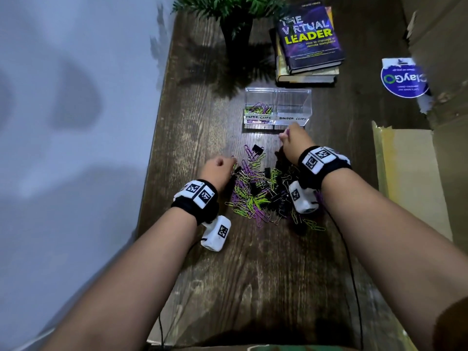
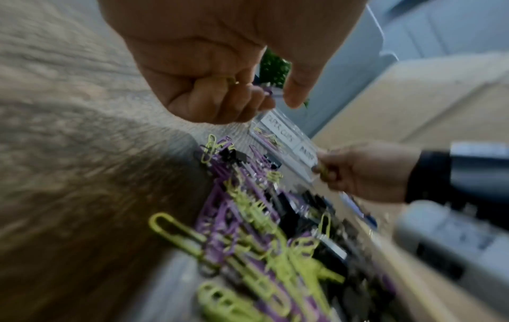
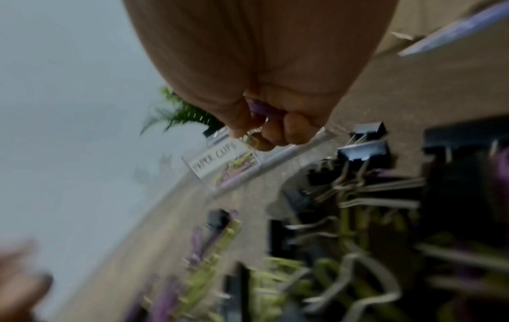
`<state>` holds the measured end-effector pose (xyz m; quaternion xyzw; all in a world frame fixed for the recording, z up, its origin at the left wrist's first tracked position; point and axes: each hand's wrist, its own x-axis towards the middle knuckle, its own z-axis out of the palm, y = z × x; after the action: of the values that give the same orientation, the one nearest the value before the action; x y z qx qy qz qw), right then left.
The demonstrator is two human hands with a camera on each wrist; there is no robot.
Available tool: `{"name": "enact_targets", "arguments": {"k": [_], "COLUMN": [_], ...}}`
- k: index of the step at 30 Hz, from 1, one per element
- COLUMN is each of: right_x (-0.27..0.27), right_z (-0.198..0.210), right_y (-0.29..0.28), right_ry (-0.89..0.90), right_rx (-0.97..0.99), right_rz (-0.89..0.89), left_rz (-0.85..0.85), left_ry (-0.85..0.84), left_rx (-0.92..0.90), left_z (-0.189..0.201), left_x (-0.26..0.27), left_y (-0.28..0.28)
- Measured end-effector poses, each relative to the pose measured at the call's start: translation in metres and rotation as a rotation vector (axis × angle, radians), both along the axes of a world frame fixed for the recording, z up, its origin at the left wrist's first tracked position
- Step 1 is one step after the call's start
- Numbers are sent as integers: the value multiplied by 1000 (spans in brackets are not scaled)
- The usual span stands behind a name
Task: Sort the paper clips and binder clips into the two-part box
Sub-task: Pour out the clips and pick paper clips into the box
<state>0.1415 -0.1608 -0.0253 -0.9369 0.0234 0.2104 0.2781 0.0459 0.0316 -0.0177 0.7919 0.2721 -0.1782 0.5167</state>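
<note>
A heap of purple and green paper clips [image 1: 253, 193] mixed with black binder clips [image 1: 278, 196] lies mid-table. Behind it stands the clear two-part box [image 1: 307, 107]; its left part, labelled PAPER CLIPS [image 1: 258, 117], holds several clips, while its right part, labelled BINDER CLIPS [image 1: 292, 118], looks bare. My right hand [image 1: 295, 140] is a fist around purple paper clips [image 3: 261, 109], just in front of the box. My left hand [image 1: 219, 168] sits at the heap's left edge with fingers curled around a few paper clips [image 2: 264, 89].
A potted plant [image 1: 235, 19] and a stack of books [image 1: 309, 46] stand behind the box. Cardboard boxes [image 1: 430, 72] rise along the right side. The table's left edge [image 1: 152, 153] runs beside a pale wall.
</note>
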Motion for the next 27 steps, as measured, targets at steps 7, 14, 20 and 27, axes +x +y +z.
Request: {"name": "enact_targets", "arguments": {"k": [7,14,20,27], "right_x": [-22,-41,-41,-49], "right_z": [13,19,7,-1], "right_y": [10,32,45,63], "right_ry": [347,574,222,108], "right_rx": [733,968,67,-190], "right_rz": [-391,-515,98,262], "left_rz": [-226,-563,-875,-927], "left_ry": [1,-109,-218,-274], "left_rx": [243,431,607,639], "left_z": [-8,-8,-19,-20], "left_x": [-13,-34,-34,-29], "left_y": [-6,8,4,6]}}
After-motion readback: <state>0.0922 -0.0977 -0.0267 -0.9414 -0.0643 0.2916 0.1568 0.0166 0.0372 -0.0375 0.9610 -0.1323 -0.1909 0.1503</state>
